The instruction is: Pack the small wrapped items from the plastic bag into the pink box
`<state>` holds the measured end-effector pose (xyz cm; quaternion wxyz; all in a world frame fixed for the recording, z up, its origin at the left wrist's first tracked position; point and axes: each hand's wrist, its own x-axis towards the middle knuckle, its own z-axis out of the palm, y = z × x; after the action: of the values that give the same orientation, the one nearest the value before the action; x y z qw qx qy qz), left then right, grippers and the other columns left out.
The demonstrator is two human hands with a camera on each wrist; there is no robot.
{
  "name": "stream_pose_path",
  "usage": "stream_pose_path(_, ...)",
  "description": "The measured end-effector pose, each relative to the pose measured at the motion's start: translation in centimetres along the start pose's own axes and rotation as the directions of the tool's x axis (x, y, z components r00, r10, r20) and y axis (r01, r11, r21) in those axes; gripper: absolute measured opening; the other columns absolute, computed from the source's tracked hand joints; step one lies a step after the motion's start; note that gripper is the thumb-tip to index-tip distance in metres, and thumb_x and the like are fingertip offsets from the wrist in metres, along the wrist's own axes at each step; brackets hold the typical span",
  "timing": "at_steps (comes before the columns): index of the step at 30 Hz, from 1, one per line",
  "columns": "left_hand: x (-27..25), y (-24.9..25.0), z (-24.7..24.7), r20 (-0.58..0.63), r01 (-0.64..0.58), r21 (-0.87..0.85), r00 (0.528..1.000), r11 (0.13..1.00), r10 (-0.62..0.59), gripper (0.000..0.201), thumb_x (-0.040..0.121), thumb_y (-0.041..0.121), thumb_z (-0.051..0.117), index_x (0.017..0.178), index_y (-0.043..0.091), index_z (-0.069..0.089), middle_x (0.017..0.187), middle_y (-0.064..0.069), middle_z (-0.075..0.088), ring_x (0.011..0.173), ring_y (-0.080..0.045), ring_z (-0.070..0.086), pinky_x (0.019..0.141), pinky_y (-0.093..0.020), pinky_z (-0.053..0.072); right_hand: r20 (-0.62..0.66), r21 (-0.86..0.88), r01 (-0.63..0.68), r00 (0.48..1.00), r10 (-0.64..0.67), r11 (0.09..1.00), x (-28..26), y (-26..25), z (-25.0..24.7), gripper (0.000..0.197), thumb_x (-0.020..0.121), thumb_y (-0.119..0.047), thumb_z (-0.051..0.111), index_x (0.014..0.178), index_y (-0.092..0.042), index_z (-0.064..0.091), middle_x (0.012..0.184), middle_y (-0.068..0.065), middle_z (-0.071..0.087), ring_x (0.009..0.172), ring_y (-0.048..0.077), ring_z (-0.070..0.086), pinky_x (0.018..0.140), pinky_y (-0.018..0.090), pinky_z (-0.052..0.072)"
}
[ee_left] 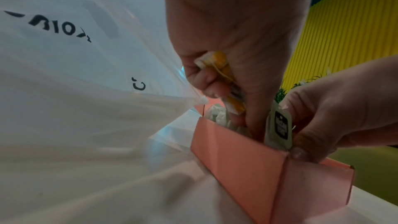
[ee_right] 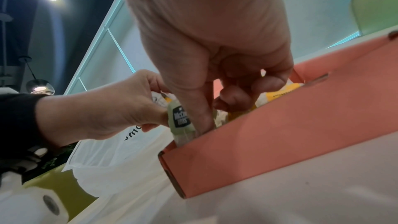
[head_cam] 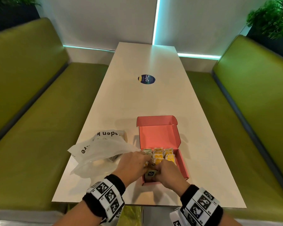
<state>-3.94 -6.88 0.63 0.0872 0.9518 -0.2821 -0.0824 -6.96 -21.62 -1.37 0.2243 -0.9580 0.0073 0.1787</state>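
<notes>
The open pink box (head_cam: 182, 162) lies on the white table, lid tipped back, with rows of yellow wrapped packets (head_cam: 163, 154) filling its near half. My left hand (head_cam: 145, 160) reaches over the box's left wall; in the left wrist view it (ee_left: 226, 101) grips a few yellow packets (ee_left: 223, 67) in curled fingers, thumb pushed down inside the box (ee_left: 237, 156). My right hand (head_cam: 158, 172) pinches a pale green packet (head_cam: 150, 174) with a black label, standing upright in the near left corner (ee_right: 181, 120). The white plastic bag (head_cam: 101, 149) lies crumpled just left of the box.
Green padded benches (head_cam: 39, 111) run along both sides of the long table (head_cam: 137, 98). A round dark sticker (head_cam: 146, 79) sits mid-table. The table's near edge is just under my wrists. Plants stand in the back corners.
</notes>
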Motion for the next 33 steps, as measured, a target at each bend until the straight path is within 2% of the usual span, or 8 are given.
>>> stream_pose_path(4,-0.1,-0.1,0.1,0.015,0.061,0.022,0.998,0.998,-0.061,0.033,0.09,0.049,0.049,0.115,0.031,0.06,0.114,0.005,0.063,0.105,-0.021,0.059,0.075,-0.031,0.043,-0.004,-0.008,-0.002,1.0,0.002,1.0,-0.2,-0.3,-0.2,0.02,0.079,-0.019,0.064,0.097,-0.02,0.072,0.064,-0.002,0.046,0.074,0.017,0.045,0.046,0.021,0.023)
stream_pose_path(17,-0.1,-0.1,0.0,-0.035,0.192,-0.112,0.98,0.975,-0.198,0.024,0.088,0.041,0.052,0.106,0.03,0.063,0.112,0.003,0.066,0.105,-0.019,0.058,0.079,-0.031,0.045,0.056,-0.03,-0.014,0.998,0.016,0.999,-0.3,-0.7,-0.7,0.013,0.077,-0.024,0.068,0.086,-0.014,0.07,0.055,-0.008,0.038,0.073,0.017,0.046,0.054,0.027,0.029)
stream_pose_path(19,-0.1,-0.2,0.1,-0.041,0.197,-0.134,0.978,0.971,-0.204,0.023,0.088,0.041,0.053,0.105,0.03,0.063,0.111,0.004,0.066,0.105,-0.019,0.058,0.078,-0.03,0.045,0.066,-0.066,-0.02,0.998,0.025,0.998,-0.3,-0.9,-0.8,0.009,0.077,-0.024,0.068,0.077,-0.015,0.067,0.055,-0.008,0.037,0.073,0.018,0.045,0.057,0.027,0.029)
stream_pose_path(22,-0.2,-0.3,0.4,-0.052,0.199,-0.17,0.976,0.965,-0.21,0.021,0.087,0.041,0.054,0.104,0.03,0.062,0.11,0.004,0.067,0.105,-0.018,0.058,0.077,-0.028,0.043,0.003,-0.079,-0.047,0.999,0.047,0.996,-0.4,-1.1,-0.5,0.027,0.076,-0.023,0.064,0.057,-0.021,0.046,0.058,-0.006,0.039,0.073,0.022,0.049,0.065,0.026,0.03)
stream_pose_path(24,-0.2,-0.4,0.5,-0.065,0.193,-0.199,0.976,0.961,-0.209,0.022,0.087,0.041,0.055,0.104,0.03,0.061,0.107,0.002,0.067,0.104,-0.018,0.058,0.076,-0.027,0.042,-0.105,-0.078,-0.026,0.994,0.018,0.997,-0.6,-1.4,-0.3,0.014,0.075,-0.02,0.061,0.07,-0.021,0.048,0.072,-0.004,0.043,0.081,0.025,0.055,0.066,0.028,0.031)
stream_pose_path(26,-0.3,-0.5,0.4,-0.081,0.199,-0.249,0.971,0.948,-0.225,0.023,0.086,0.043,0.057,0.104,0.03,0.061,0.105,0.002,0.067,0.103,-0.018,0.058,0.076,-0.027,0.043,-0.182,-0.041,0.002,0.983,-0.009,0.999,-0.9,-1.5,-0.1,0.019,0.075,-0.016,0.059,0.087,-0.022,0.046,0.085,-0.006,0.041,0.082,0.023,0.053,0.066,0.03,0.031)
stream_pose_path(29,-0.4,-1.0,0.5,-0.105,0.229,-0.407,0.95,0.884,-0.295,0.024,0.082,0.05,0.061,0.095,0.03,0.064,0.095,0.003,0.069,0.092,-0.016,0.062,0.072,-0.028,0.046,-0.24,0.028,0.069,0.969,-0.06,0.997,-1.2,-1.3,-0.1,0.022,0.076,-0.01,0.054,0.082,-0.022,0.036,0.082,-0.005,0.042,0.074,0.019,0.043,0.06,0.031,0.03)
stream_pose_path(33,-0.6,-1.2,0.0,-0.083,0.237,-0.654,0.921,0.718,-0.38,0.027,0.089,0.049,0.052,0.082,0.025,0.062,0.069,0.007,0.066,0.069,-0.013,0.063,0.067,-0.027,0.048,-0.21,0.043,0.199,0.96,-0.186,0.979,-1.7,-0.8,0.4,0.014,0.077,-0.015,0.054,0.076,-0.021,0.041,0.079,-0.005,0.044,0.072,0.017,0.046,0.055,0.023,0.028)
